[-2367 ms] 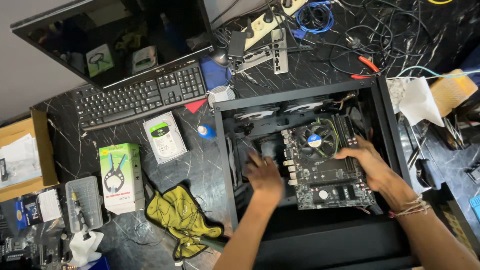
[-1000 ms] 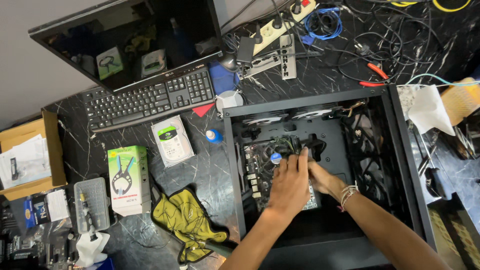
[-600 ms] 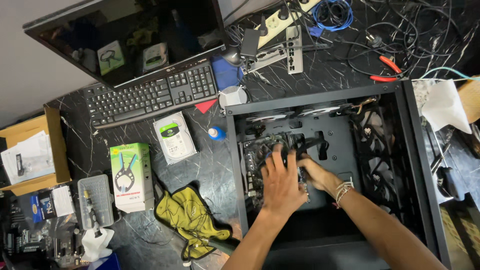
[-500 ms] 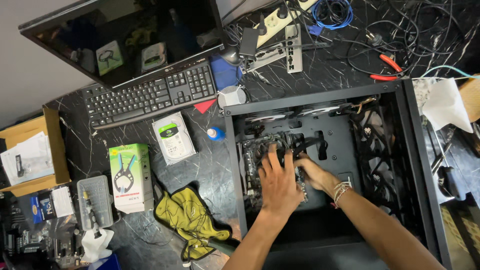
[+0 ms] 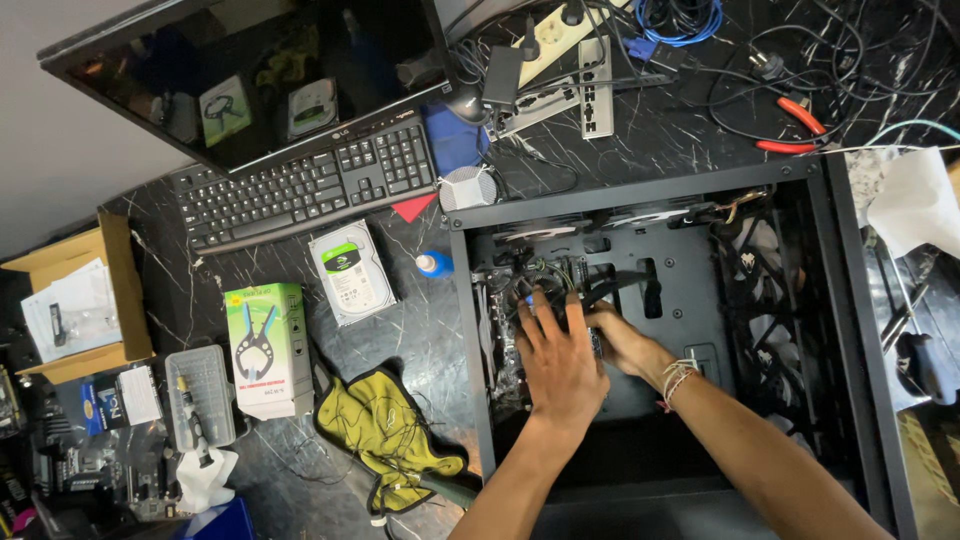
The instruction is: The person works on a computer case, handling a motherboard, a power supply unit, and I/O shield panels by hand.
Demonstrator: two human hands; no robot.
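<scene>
Both hands press on the motherboard inside the black computer case [image 5: 655,195] lying open on the bench: left hand [image 5: 560,365] flat, fingers spread, steadying the motherboard [image 5: 505,335]; right hand [image 5: 625,340] curled at its edge, grip hidden

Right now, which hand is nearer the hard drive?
Left. The left hand lies flat on the motherboard at the case's left side, closer to the hard drive; the right hand sits farther right, deeper inside.
</scene>
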